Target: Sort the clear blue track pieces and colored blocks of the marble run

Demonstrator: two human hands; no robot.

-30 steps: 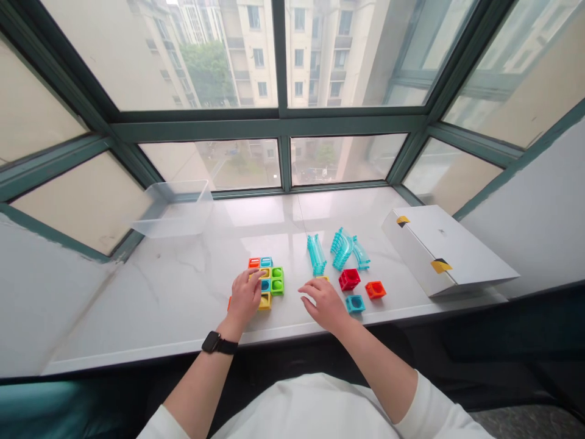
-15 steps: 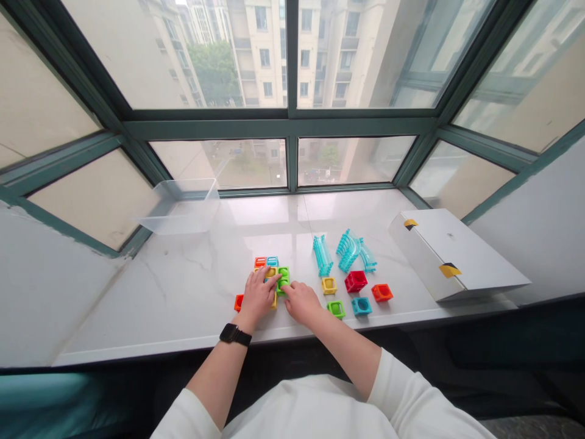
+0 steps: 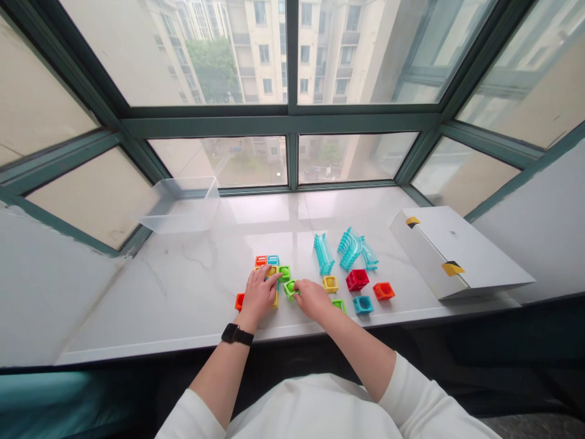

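Daylit bay window [image 3: 292, 91] with green frames above a white marble sill [image 3: 183, 286].

green block [image 3: 290, 288] | hollow cube | just right of multicoloured block cluster [image 3: 269, 266]

A pale marble bench [image 3: 183, 286] ran beneath a dark green window frame [image 3: 292, 122], with tall apartment blocks [image 3: 274, 42] beyond the glass. A clear plastic tub [image 3: 183, 207] stood at the far left of the bench, near the window. A white cardboard box [image 3: 457, 250] with yellow tape tabs [image 3: 453, 268] lay at the right. Between them lay turquoise ribbed track pieces [image 3: 350, 249], and just in front of these sat a yellow cube [image 3: 329, 283], a red cube [image 3: 357, 279], an orange cube [image 3: 383, 291] and a blue cube [image 3: 363, 304], each apart.
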